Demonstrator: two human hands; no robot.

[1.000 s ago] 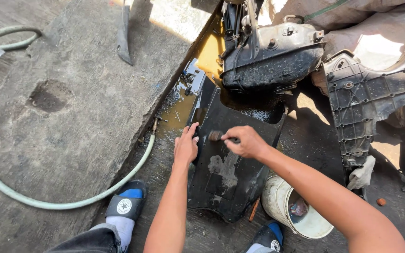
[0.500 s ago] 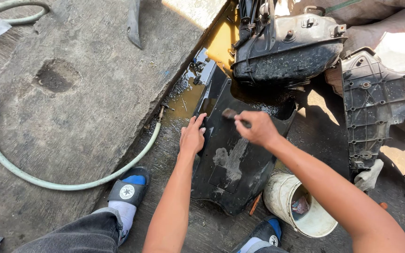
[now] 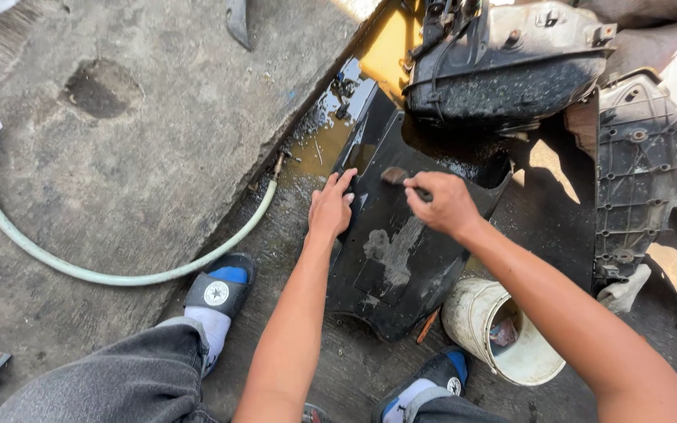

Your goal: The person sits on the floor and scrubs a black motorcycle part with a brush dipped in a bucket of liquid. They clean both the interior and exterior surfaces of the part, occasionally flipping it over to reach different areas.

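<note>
Black plastic panel (image 3: 401, 258) lies on wet concrete floor (image 3: 158, 117) beside white bucket (image 3: 503, 333). Left hand (image 3: 329, 205) pins its edge, fingers spread. Right hand (image 3: 444, 204) pinches small brush (image 3: 395, 175), scrubbing. Next likely: work down toward grey patch.

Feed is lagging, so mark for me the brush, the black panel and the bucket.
brush (image 3: 395, 175), head view, on its bristle head by the right hand.
black panel (image 3: 401, 266), head view, on its middle, below the grey smear.
bucket (image 3: 464, 309), head view, on its outer wall.
</note>
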